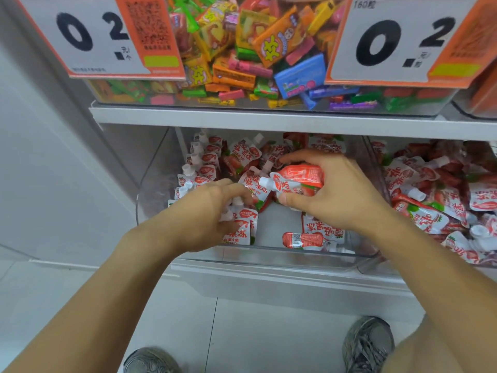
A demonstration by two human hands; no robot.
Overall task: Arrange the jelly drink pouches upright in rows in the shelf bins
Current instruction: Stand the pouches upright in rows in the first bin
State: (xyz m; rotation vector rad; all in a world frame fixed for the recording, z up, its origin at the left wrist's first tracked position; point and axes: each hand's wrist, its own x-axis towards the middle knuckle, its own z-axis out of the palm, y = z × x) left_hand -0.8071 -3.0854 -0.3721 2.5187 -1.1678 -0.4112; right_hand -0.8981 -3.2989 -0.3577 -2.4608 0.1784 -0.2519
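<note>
Your right hand (330,189) grips a jelly pouch (298,179) sideways above the clear bin (269,255); your left hand (212,208) pinches an upright pouch (242,227) near the bin's front edge, bare floor between them.

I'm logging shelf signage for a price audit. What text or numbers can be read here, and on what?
"02" on the left price card.
"0.2" and "160" on the right price card.
Small print and the code patterns on both cards: too blurred to read.
Printing on the jelly pouches and candy packets: not reliably legible.
</note>
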